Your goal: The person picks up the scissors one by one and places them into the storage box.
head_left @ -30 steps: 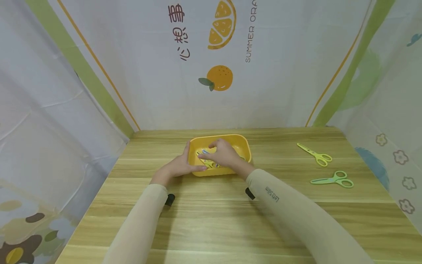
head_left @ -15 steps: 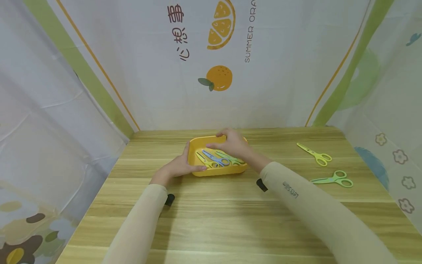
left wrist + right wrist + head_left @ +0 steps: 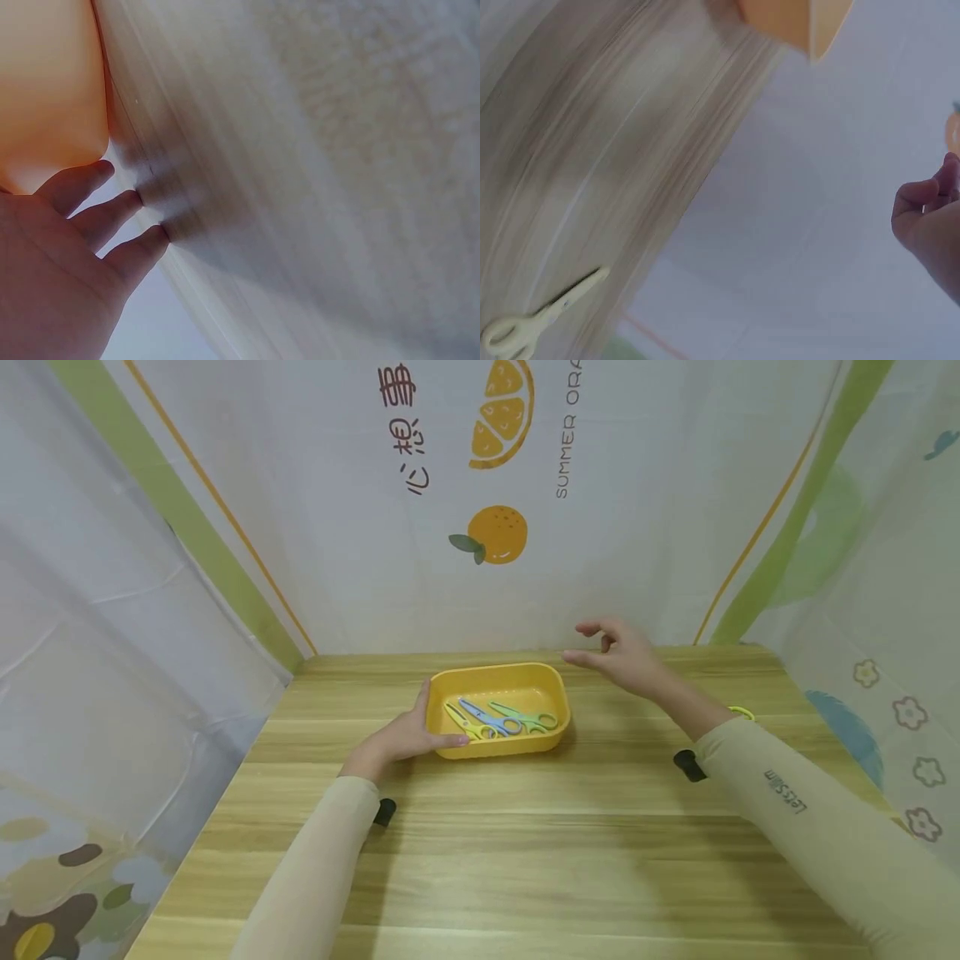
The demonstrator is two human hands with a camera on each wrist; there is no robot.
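My left hand [image 3: 405, 735] holds the left end of a yellow plastic bin [image 3: 498, 677], thumb over the front rim and fingers along the side. In the left wrist view, three fingertips meet the wood beside the bin's wall. Inside the bin lie yellow scissors [image 3: 468, 722], blue scissors [image 3: 489, 718] and green scissors [image 3: 525, 718]. My right hand [image 3: 626, 660] is in the air right of the bin, fingers loosely bent, nothing in its grasp. Beneath the right forearm, one yellow handle loop [image 3: 742, 713] of another pair pokes out; that pair shows as pale scissors [image 3: 547, 319] in the right wrist view.
The bin stands on a wood-grain table [image 3: 480, 852] near its back edge. A white printed curtain [image 3: 637, 527] hangs right behind, with more cloth along both sides. The right sleeve [image 3: 810, 818] covers the table's right part.
My right hand has lifted out of the bin and swung right, uncovering the scissors inside. Its sleeve now hides the green scissors on the table. My left hand stays at the bin.
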